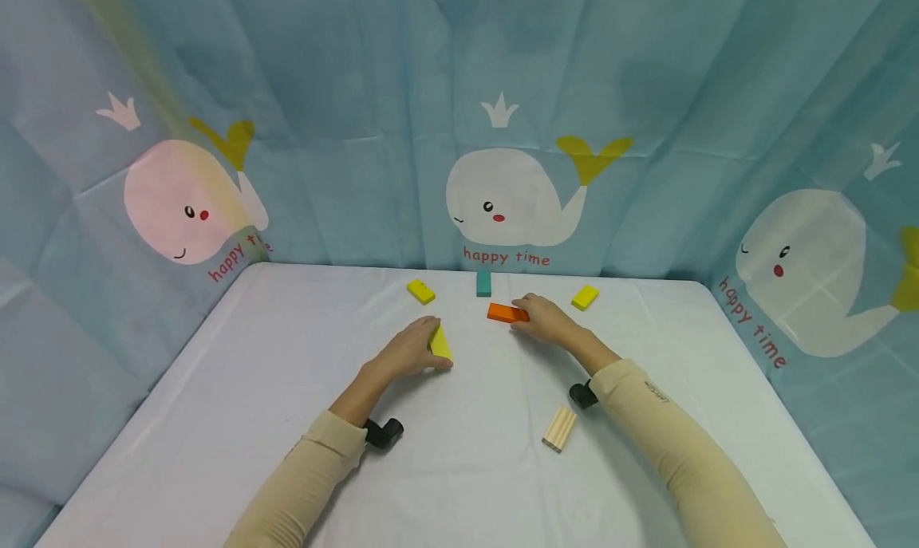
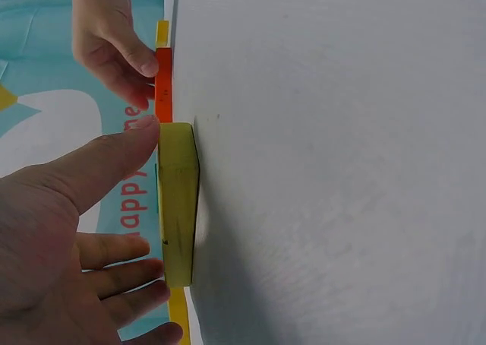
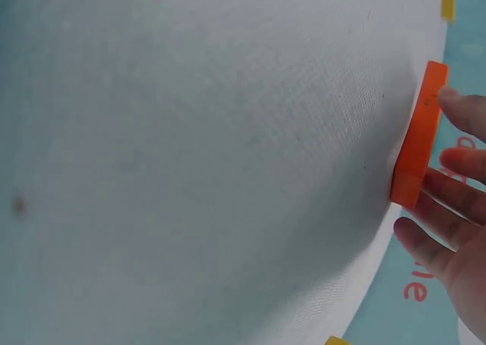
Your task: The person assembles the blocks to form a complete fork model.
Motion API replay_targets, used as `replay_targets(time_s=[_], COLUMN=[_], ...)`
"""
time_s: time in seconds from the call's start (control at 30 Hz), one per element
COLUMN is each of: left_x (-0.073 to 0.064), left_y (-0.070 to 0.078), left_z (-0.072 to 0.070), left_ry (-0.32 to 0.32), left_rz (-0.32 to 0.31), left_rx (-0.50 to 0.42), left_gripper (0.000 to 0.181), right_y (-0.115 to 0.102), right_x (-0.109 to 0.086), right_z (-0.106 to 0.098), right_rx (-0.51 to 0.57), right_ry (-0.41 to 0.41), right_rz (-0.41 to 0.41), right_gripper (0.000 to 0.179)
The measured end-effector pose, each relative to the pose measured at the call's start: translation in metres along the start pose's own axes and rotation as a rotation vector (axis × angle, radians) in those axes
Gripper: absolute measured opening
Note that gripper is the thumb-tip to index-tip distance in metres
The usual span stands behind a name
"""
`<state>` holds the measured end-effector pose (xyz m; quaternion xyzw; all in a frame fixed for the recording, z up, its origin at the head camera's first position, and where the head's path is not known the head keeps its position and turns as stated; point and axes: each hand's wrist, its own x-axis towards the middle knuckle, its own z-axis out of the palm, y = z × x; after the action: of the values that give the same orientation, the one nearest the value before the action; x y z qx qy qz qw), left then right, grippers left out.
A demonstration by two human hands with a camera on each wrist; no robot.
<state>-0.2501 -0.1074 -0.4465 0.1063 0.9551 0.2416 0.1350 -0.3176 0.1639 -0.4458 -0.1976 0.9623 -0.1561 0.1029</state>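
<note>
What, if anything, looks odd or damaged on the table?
Nothing looks spilled or broken. One oddity: at the right wrist view's left edge, a blurred brown spot shows against the white fabric tablecloth, away from the orange rectangular block at the right hand; stain or lens smudge, I can't tell.

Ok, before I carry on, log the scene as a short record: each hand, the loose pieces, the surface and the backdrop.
Left hand: holds yellow triangular block between thumb and fingers
Right hand: holds orange block at its right end in the head view
Far side, left to right: left yellow block, teal block, right yellow block
Near side: ribbed wooden piece, left of the right forearm
Surface: white table
Backdrop: blue curtain printed with whales and "happy time"
</note>
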Motion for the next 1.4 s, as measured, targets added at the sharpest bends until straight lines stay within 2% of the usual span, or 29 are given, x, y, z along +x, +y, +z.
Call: replay_targets(time_s=[0.4,0.87,1.1,1.4], left_x=[0.0,0.002,0.003,0.007], left_y=[0.0,-0.003,-0.006,-0.009], left_z=[-0.002,-0.001,-0.002,-0.003], left_ry=[-0.016,-0.008,-0.02,-0.042], left_rz=[0.02,0.027,0.056,0.071], left_rx=[0.057,0.054,0.068,0.066], left_gripper=[0.081,0.081,0.083,0.085], right_y=[0.003,0.002,0.004,0.006], right_x=[0.004,0.007,0.008,0.013], right_z=[0.0,-0.003,-0.002,-0.002], right_rx=[-0.006,-0.008,0.014,0.026], right_ry=[0.003,0.01,0.004,0.01], right_rz=[0.019,-0.009,0.025,0.019], right_gripper=[0.045,0.039,0.038,0.037])
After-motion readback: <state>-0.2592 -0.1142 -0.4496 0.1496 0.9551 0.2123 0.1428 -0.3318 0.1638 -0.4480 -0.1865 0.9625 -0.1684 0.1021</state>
